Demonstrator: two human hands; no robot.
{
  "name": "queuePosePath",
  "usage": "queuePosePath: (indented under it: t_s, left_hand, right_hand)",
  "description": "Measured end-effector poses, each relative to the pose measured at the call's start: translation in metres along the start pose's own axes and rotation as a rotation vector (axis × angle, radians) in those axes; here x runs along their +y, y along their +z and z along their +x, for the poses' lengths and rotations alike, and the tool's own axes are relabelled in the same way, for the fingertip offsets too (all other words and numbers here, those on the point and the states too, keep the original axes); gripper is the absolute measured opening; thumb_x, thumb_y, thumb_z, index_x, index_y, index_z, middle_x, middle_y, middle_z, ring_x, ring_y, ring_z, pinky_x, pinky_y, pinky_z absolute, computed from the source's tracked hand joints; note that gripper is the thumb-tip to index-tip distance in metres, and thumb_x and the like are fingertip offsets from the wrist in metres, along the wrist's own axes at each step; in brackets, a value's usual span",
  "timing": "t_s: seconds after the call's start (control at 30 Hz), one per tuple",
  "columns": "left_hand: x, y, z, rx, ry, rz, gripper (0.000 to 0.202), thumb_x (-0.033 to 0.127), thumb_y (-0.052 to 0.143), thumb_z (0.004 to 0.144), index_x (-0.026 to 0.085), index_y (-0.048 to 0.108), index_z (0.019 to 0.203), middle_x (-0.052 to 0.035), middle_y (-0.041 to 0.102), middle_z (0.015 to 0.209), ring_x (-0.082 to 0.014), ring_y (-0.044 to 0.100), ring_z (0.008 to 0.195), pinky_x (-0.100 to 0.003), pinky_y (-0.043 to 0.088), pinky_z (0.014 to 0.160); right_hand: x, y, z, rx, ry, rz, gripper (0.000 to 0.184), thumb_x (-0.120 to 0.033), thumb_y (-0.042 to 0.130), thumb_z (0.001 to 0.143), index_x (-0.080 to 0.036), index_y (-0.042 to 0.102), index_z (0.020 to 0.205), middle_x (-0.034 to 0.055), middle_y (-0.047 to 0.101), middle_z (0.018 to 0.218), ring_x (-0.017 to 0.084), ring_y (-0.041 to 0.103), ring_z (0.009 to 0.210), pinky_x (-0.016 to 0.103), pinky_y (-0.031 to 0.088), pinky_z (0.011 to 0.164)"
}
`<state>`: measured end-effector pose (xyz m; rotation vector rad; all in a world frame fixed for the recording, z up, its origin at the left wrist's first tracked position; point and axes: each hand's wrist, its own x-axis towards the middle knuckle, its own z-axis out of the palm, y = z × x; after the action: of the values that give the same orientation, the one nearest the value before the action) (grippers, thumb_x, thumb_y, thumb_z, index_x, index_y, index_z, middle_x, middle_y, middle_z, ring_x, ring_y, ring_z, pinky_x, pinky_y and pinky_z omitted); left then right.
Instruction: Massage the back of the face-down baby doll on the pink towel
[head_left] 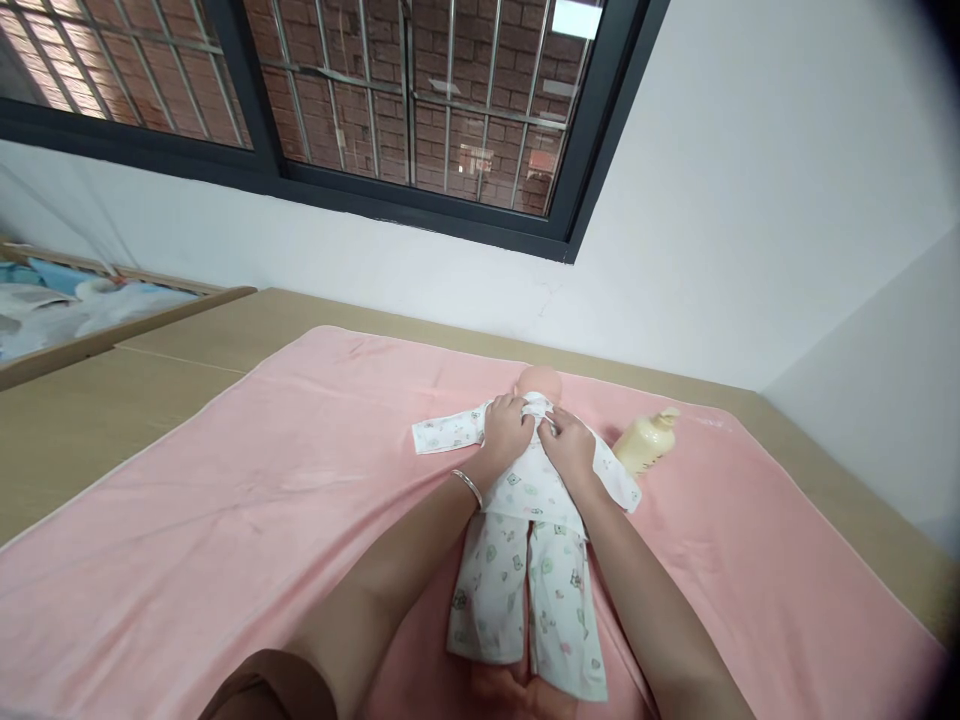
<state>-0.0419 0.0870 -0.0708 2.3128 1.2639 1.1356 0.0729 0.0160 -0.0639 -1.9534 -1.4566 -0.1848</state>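
A baby doll (pixel 541 383) lies on its back on a pink blanket (pixel 300 480), its head toward the wall. It wears a white printed baby shirt (pixel 529 490), sleeves spread to both sides, and matching trousers (pixel 491 590). At the neckline, my left hand (pixel 508 430) pinches the shirt's fabric with bent fingers. My right hand (pixel 568 445) grips the shirt's front close beside it, thumb and fingers together. The fabric between the fingers is partly hidden, as is most of the doll's face. Below the trouser hems the doll's feet show dimly.
A pale yellow pump bottle (pixel 646 443) stands tilted in view, right of the doll's sleeve. The blanket covers a wooden table (pixel 172 370) against a white wall (pixel 720 200). A barred window (pixel 420 110) is above. At far left, a wooden-edged crib or tray (pixel 112 325) holds cloths and plastic.
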Motion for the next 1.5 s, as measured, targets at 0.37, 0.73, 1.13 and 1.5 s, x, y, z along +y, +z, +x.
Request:
queuePosePath:
  t_s: [0.37,0.73,1.13,1.5]
  left_hand:
    - [0.004,-0.003,0.002,-0.072,-0.052,0.040,0.033,0.020,0.047,0.086,0.017,0.065,0.113,-0.0098,0.067,0.122,-0.0251,0.056,0.117,-0.041,0.037,0.106]
    - [-0.002,0.000,-0.001,-0.029,0.023,-0.033,0.033,0.016,0.045,0.084,0.020,0.068,0.108,-0.0067,0.069,0.114,-0.0225,0.057,0.111,-0.038,0.040,0.103]
    - [0.002,-0.001,0.003,-0.098,-0.015,0.047,0.031,0.023,0.045,0.090,0.020,0.064,0.115,-0.0068,0.066,0.124,-0.0234,0.054,0.119,-0.041,0.034,0.108]
    - [-0.002,0.001,-0.002,-0.014,0.018,-0.051,0.031,0.017,0.047,0.085,0.020,0.067,0.108,-0.0060,0.068,0.111,-0.0220,0.056,0.113,-0.038,0.039,0.103]
  right_hand:
    - [0.013,0.009,0.013,-0.127,-0.077,-0.045,0.049,-0.024,0.040,0.090,-0.013,0.057,0.135,0.0131,0.054,0.143,0.026,0.045,0.136,0.042,0.029,0.116]
    - [-0.001,-0.003,0.000,-0.015,0.032,0.032,0.037,-0.031,0.047,0.089,-0.022,0.072,0.115,0.0061,0.066,0.129,0.022,0.057,0.125,0.034,0.042,0.107]
    - [0.014,0.009,0.014,-0.117,-0.087,0.012,0.049,-0.023,0.044,0.088,-0.013,0.059,0.134,0.0137,0.055,0.142,0.029,0.047,0.135,0.047,0.029,0.117]
    - [-0.002,-0.002,-0.002,0.040,0.066,0.101,0.033,-0.033,0.054,0.085,-0.023,0.075,0.109,0.0054,0.069,0.125,0.025,0.061,0.120,0.037,0.046,0.104]
